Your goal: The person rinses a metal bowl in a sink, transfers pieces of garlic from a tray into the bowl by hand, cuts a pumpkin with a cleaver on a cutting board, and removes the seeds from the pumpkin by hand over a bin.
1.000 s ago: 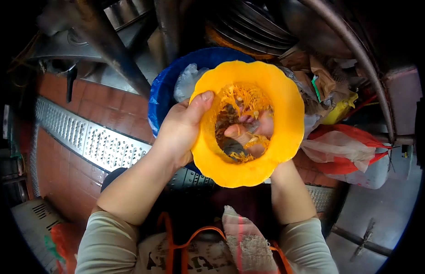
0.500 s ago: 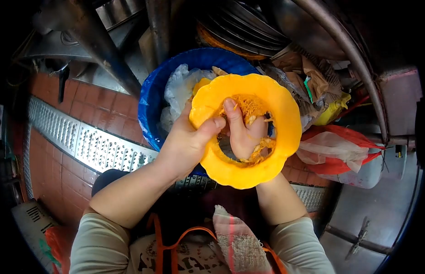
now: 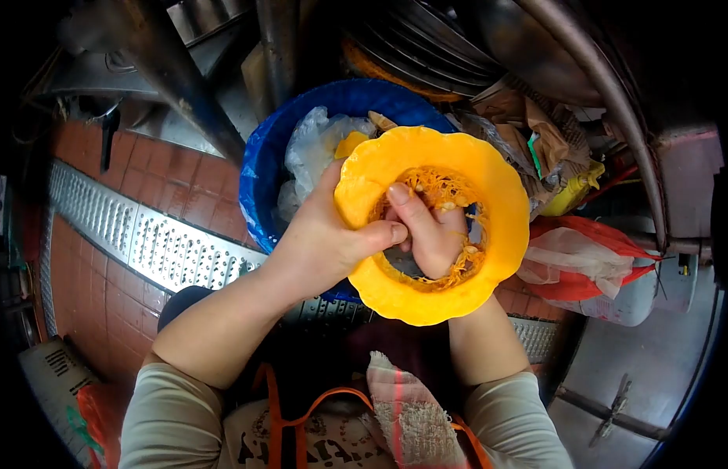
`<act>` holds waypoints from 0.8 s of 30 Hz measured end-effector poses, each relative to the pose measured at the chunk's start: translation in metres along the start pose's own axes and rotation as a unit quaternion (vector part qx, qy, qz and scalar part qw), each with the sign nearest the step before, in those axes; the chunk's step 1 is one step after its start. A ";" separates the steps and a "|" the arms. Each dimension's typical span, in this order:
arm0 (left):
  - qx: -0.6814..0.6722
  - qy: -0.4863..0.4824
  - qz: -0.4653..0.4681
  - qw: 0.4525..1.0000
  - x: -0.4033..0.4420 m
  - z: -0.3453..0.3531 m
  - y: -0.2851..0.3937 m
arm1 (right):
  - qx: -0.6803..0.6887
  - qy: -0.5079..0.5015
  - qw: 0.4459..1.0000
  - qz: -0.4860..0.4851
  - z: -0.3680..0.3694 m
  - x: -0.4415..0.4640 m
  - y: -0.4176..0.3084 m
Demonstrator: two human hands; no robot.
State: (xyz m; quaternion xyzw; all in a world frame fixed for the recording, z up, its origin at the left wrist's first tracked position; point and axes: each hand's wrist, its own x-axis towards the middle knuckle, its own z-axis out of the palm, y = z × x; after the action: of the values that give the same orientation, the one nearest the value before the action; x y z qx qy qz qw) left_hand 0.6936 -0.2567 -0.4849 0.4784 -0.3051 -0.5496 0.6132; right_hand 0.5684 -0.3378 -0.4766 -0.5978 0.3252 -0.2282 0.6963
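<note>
A thick yellow pumpkin ring [image 3: 497, 187] with a scalloped edge is held up over a blue bin [image 3: 258, 168]. My left hand [image 3: 325, 234] grips its left side, thumb on the cut face and fingers behind it. My right hand [image 3: 430, 230] reaches up through the hole from below, its thumb raised near stringy orange pulp [image 3: 442, 186] along the inner wall. Fingers of the right hand curl toward the pulp and are partly hidden. More pulp hangs at the lower right of the hole. Clear plastic bags [image 3: 309, 148] lie in the bin.
Brown paper [image 3: 552, 144] and a red and white bag [image 3: 583, 258] are on the right. Stacked metal pans [image 3: 426, 47] stand behind the bin. A metal drain grate [image 3: 168, 242] crosses the red tiled floor at left. Metal pipes [image 3: 172, 78] rise at upper left.
Over the last second the pumpkin ring has dropped lower in view, and my right hand has come further up through its hole. Since half a second ago, the ring has shifted slightly right.
</note>
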 end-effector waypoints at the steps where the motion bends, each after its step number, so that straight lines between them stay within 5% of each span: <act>1: 0.006 0.001 -0.002 1.000 0.000 -0.001 0.002 | -0.001 -0.004 1.000 0.003 -0.002 0.000 -0.001; 24: -0.037 -0.001 -0.045 0.998 0.002 0.000 0.003 | 0.034 0.056 0.997 0.037 0.003 0.003 0.003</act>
State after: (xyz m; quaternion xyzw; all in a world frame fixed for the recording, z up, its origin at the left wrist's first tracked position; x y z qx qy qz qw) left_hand 0.6955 -0.2587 -0.4824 0.4681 -0.2636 -0.5877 0.6049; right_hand 0.5724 -0.3369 -0.4803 -0.5477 0.3780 -0.2463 0.7046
